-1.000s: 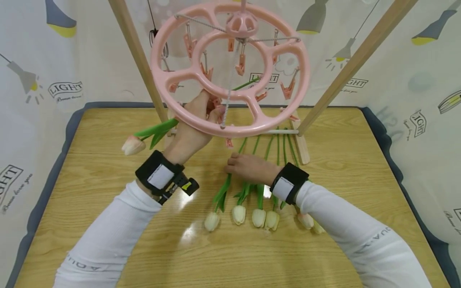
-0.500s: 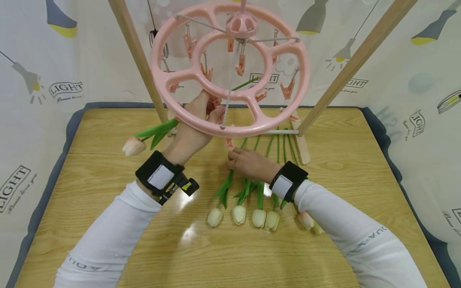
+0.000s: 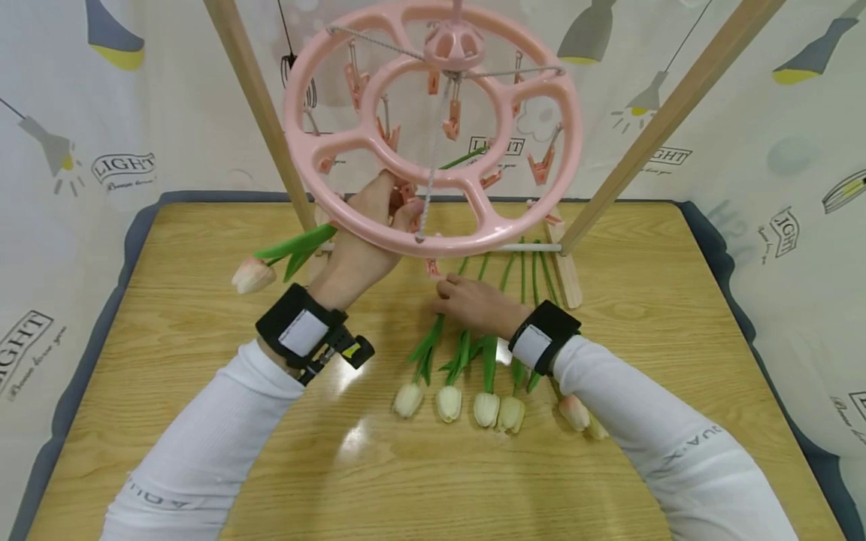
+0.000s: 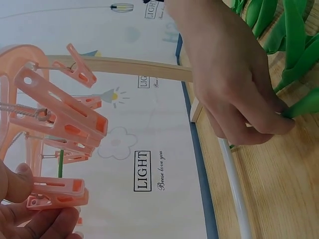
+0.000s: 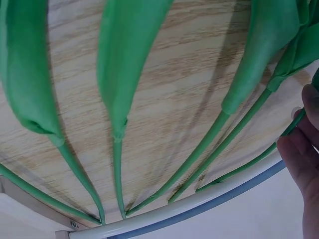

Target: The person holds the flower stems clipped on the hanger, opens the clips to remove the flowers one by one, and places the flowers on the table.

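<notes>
A round pink hanger (image 3: 460, 246) with dangling clothespins hangs over the table. My left hand (image 3: 358, 240) reaches under its rim and pinches a pink clothespin (image 4: 59, 188) between thumb and fingers. A pale pink tulip (image 3: 253, 275) sticks out sideways left of that wrist. A green stem (image 3: 463, 158) shows beyond the fingers; the hand hides whether the two join. My right hand (image 3: 476, 304) is low over the table, pinching the stem (image 5: 294, 123) of the leftmost white tulip (image 3: 408, 400), whose bloom points toward me. Another clothespin (image 3: 432, 267) hangs just above this hand.
Several more tulips (image 3: 486, 409) lie side by side under and right of my right hand, stems pointing away. Wooden posts (image 3: 649, 143) rise on both sides of the hanger. A white rod (image 3: 531, 247) crosses low between their feet. Behind stands a patterned curtain (image 3: 758, 90).
My right hand has slid a little away from me and slightly right, drawing the leftmost white tulip along. My left hand stays where it was on the clothespin.
</notes>
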Action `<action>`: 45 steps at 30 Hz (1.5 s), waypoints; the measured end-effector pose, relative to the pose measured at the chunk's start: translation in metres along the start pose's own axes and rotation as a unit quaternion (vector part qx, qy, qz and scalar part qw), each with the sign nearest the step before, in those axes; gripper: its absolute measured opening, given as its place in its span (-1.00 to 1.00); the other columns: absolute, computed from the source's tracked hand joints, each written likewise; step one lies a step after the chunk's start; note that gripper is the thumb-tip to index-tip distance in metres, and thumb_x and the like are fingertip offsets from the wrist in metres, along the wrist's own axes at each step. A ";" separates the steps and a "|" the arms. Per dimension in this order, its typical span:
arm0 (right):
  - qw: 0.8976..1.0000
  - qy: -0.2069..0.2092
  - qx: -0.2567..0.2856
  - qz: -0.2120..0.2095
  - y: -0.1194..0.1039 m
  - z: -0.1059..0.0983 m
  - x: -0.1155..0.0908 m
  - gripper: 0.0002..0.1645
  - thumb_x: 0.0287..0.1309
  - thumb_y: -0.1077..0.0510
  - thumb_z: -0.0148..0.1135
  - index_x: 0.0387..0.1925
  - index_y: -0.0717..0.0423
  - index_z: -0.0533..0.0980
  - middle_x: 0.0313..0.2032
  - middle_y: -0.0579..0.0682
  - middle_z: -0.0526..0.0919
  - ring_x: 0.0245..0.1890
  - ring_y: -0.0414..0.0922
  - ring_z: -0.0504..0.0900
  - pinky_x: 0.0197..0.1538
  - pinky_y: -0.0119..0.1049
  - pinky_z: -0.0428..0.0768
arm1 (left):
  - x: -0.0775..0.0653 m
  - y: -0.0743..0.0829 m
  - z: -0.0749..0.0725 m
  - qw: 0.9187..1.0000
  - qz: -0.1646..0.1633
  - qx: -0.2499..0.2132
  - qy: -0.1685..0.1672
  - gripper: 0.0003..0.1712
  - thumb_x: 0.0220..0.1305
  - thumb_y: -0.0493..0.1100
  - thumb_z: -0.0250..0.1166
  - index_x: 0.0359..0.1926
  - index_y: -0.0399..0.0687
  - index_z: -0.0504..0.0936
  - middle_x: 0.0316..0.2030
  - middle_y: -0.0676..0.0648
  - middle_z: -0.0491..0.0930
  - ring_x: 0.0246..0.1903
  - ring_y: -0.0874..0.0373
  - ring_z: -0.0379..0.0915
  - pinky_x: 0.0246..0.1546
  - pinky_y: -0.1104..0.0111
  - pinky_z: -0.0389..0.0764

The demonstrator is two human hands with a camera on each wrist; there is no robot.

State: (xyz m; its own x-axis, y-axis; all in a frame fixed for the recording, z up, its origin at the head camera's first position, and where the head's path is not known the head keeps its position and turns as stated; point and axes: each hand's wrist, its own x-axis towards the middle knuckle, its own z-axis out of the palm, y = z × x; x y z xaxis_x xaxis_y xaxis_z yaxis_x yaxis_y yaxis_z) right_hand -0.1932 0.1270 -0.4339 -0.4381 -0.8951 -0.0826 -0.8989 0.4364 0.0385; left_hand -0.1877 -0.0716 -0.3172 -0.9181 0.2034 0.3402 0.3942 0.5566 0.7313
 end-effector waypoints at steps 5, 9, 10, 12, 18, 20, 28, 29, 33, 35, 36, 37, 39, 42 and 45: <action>1.000 -0.014 0.018 0.009 0.003 0.000 -0.003 -0.71 0.17 0.39 0.30 -0.09 0.07 0.60 -0.17 0.07 0.57 -0.18 -0.04 0.51 -0.19 -0.23 0.58 | 0.001 -0.001 0.001 1.000 -0.003 -0.016 -0.007 -0.77 0.49 -0.17 0.08 -0.01 -0.26 0.43 -0.39 -0.15 0.49 -0.46 0.03 0.38 -0.44 0.29 0.41; 1.000 0.001 0.025 0.003 0.005 0.002 -0.004 -0.73 0.22 0.37 0.27 -0.07 0.09 0.59 -0.15 0.07 0.58 -0.16 -0.03 0.53 -0.17 -0.23 0.58 | 0.001 -0.001 0.003 1.000 0.004 -0.020 -0.008 -0.78 0.50 -0.19 0.06 0.00 -0.28 0.43 -0.39 -0.16 0.49 -0.46 0.03 0.38 -0.44 0.29 0.40; 1.000 0.006 0.027 0.002 0.006 0.003 -0.004 -0.74 0.23 0.36 0.25 -0.06 0.10 0.58 -0.15 0.07 0.58 -0.15 -0.03 0.54 -0.17 -0.24 0.59 | 0.001 0.000 0.003 1.000 0.002 -0.023 -0.008 -0.77 0.50 -0.19 0.06 0.00 -0.28 0.43 -0.39 -0.16 0.49 -0.46 0.03 0.38 -0.44 0.29 0.40; 0.999 0.013 0.036 0.003 0.006 0.004 -0.004 -0.72 0.24 0.36 0.24 -0.03 0.11 0.57 -0.13 0.08 0.57 -0.13 -0.01 0.55 -0.16 -0.23 0.60 | 0.001 0.001 0.003 1.000 -0.005 -0.029 -0.010 -0.78 0.50 -0.19 0.05 -0.02 -0.29 0.43 -0.39 -0.16 0.48 -0.46 0.03 0.37 -0.45 0.29 0.40; 0.999 -0.004 0.047 0.017 0.004 0.005 -0.003 -0.68 0.24 0.37 0.23 0.02 0.11 0.55 -0.07 0.09 0.56 -0.08 0.00 0.56 -0.15 -0.23 0.61 | 0.002 0.001 0.002 0.999 -0.011 -0.040 -0.015 -0.78 0.51 -0.19 0.04 -0.01 -0.28 0.43 -0.40 -0.15 0.46 -0.47 0.04 0.36 -0.47 0.29 0.39; 0.999 -0.011 0.039 0.016 0.004 0.005 -0.002 -0.71 0.26 0.36 0.22 0.01 0.11 0.55 -0.08 0.08 0.57 -0.09 -0.02 0.56 -0.16 -0.24 0.61 | 0.001 0.000 0.002 0.999 -0.007 -0.038 -0.015 -0.77 0.51 -0.19 0.04 0.00 -0.29 0.43 -0.40 -0.14 0.46 -0.48 0.04 0.35 -0.48 0.28 0.38; 0.999 -0.023 0.029 0.013 0.002 0.006 -0.001 -0.80 0.32 0.32 0.16 -0.05 0.13 0.55 -0.17 0.09 0.57 -0.21 -0.03 0.55 -0.28 -0.24 0.57 | 0.001 -0.001 0.003 0.999 -0.011 -0.035 -0.014 -0.76 0.51 -0.18 0.05 0.00 -0.29 0.43 -0.39 -0.15 0.47 -0.48 0.04 0.36 -0.48 0.28 0.41; 0.999 -0.025 0.032 0.013 0.001 0.006 -0.002 -0.79 0.32 0.33 0.15 -0.04 0.13 0.55 -0.17 0.10 0.56 -0.22 -0.02 0.56 -0.29 -0.24 0.57 | 0.001 -0.002 0.003 0.999 -0.011 -0.036 -0.014 -0.76 0.51 -0.18 0.05 0.00 -0.29 0.43 -0.40 -0.15 0.46 -0.48 0.04 0.36 -0.48 0.28 0.40; 0.999 -0.014 0.044 0.009 0.000 0.006 -0.005 -0.78 0.32 0.36 0.12 -0.02 0.18 0.52 -0.17 0.14 0.54 -0.25 0.01 0.58 -0.31 -0.22 0.57 | 0.001 -0.001 0.003 0.999 -0.012 -0.037 -0.015 -0.79 0.51 -0.17 0.04 -0.03 -0.26 0.42 -0.41 -0.14 0.45 -0.48 0.05 0.34 -0.48 0.29 0.39; 0.999 0.007 0.044 0.000 0.002 0.011 -0.005 -0.79 0.35 0.35 0.08 -0.03 0.18 0.51 -0.19 0.13 0.53 -0.27 0.00 0.56 -0.32 -0.24 0.56 | 0.001 -0.001 0.003 0.999 -0.013 -0.034 -0.015 -0.79 0.51 -0.17 0.04 -0.03 -0.26 0.42 -0.41 -0.14 0.45 -0.48 0.05 0.34 -0.48 0.29 0.39; 0.999 0.013 0.045 -0.001 0.002 0.012 -0.006 -0.79 0.34 0.36 0.08 -0.04 0.19 0.51 -0.19 0.13 0.52 -0.28 0.00 0.55 -0.32 -0.25 0.56 | 0.001 -0.001 0.003 0.999 -0.013 -0.030 -0.014 -0.79 0.51 -0.17 0.04 -0.04 -0.26 0.43 -0.40 -0.14 0.45 -0.48 0.05 0.35 -0.48 0.29 0.39; 0.999 0.018 0.047 -0.001 0.002 0.013 -0.006 -0.79 0.34 0.37 0.08 -0.04 0.19 0.51 -0.20 0.13 0.52 -0.29 -0.01 0.55 -0.33 -0.25 0.56 | 0.001 -0.001 0.003 0.999 -0.014 -0.029 -0.014 -0.79 0.51 -0.17 0.04 -0.04 -0.26 0.42 -0.40 -0.14 0.45 -0.48 0.05 0.35 -0.47 0.29 0.38; 0.998 0.022 0.054 0.002 0.002 0.014 -0.006 -0.79 0.34 0.37 0.07 -0.04 0.19 0.51 -0.20 0.13 0.51 -0.29 -0.02 0.54 -0.33 -0.26 0.55 | 0.000 -0.001 0.004 0.999 -0.013 -0.028 -0.014 -0.79 0.51 -0.17 0.04 -0.05 -0.27 0.42 -0.40 -0.15 0.45 -0.48 0.04 0.34 -0.47 0.29 0.38; 0.998 0.012 0.067 0.018 -0.002 0.010 -0.006 -0.77 0.33 0.38 0.08 -0.03 0.21 0.53 -0.19 0.14 0.52 -0.27 -0.01 0.54 -0.31 -0.23 0.56 | 0.000 -0.001 0.004 1.000 -0.010 -0.024 -0.013 -0.79 0.51 -0.17 0.05 -0.06 -0.27 0.43 -0.41 -0.15 0.46 -0.48 0.04 0.34 -0.48 0.29 0.37; 0.997 0.007 0.074 0.032 -0.002 0.011 -0.006 -0.75 0.33 0.37 0.07 -0.01 0.21 0.53 -0.16 0.15 0.53 -0.25 0.00 0.53 -0.29 -0.21 0.56 | 0.000 0.000 0.004 1.000 -0.010 -0.026 -0.013 -0.79 0.51 -0.16 0.05 -0.07 -0.26 0.43 -0.41 -0.15 0.46 -0.48 0.04 0.35 -0.49 0.29 0.38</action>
State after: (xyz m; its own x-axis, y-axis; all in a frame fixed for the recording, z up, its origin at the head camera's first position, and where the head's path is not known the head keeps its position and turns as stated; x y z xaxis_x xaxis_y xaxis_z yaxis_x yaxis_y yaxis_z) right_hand -0.1886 0.1319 -0.4445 -0.4953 -0.8658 -0.0709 -0.8595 0.5003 -0.1051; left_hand -0.1884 -0.0685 -0.3197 -0.9261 0.2138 0.3110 0.3774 0.5182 0.7675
